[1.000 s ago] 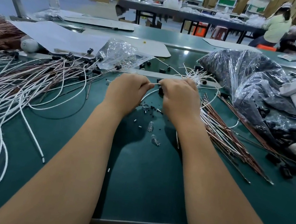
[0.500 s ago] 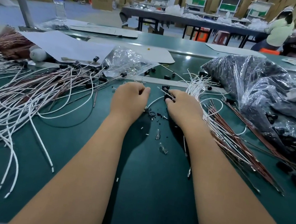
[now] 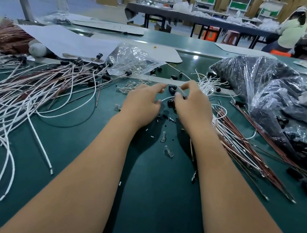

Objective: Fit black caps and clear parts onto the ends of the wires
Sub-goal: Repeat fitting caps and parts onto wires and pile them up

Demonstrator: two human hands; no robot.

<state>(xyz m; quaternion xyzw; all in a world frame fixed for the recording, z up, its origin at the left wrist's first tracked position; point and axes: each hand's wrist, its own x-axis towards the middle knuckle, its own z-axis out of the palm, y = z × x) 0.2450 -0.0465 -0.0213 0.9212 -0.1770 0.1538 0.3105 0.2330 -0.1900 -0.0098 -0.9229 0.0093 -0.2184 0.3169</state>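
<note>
Biggest risk as we see it: the loose bits at 6 o'clock of our hands. Clear parts [image 3: 168, 152] and tiny black scraps lie on the green table [image 3: 147, 203] right under our wrists, so a wrist drag could scatter or crush them. Second risk: the white wire [image 3: 165, 99] we work on loops between both hands; if the left hand [image 3: 142, 103] reaches away w/o letting the loop run free, it could tug the end out of the right hand [image 3: 192, 108]. Third: the bare wire bundle [image 3: 242, 147] at 3 o'clock lies touching the right wrist area, easy to snag & drag.

Now the fingers. Right-hand fingers are curled, thumb & forefinger pinching what looks like a pale wire end or clear piece at approx 12 o'clock of that hand; it's blurred, so we can't say which. A black cap [image 3: 170, 102] sits just at 9 o'clock of the right thumb, between the two hands; whether the thumb touches it we can't tell. Left-hand fingers are stretched out fwd, slightly apart, pointing to 1 o'clock, holding nothing we can see.

More clear parts [image 3: 129, 88] lie at 10 o'clock of the left hand, just beside its knuckles. Finished wires w/ caps [image 3: 35, 89] fan out at 9 o'clock, well apart from the hands. The bag of caps [image 3: 260, 85] sits at 2 o'clock.
</note>
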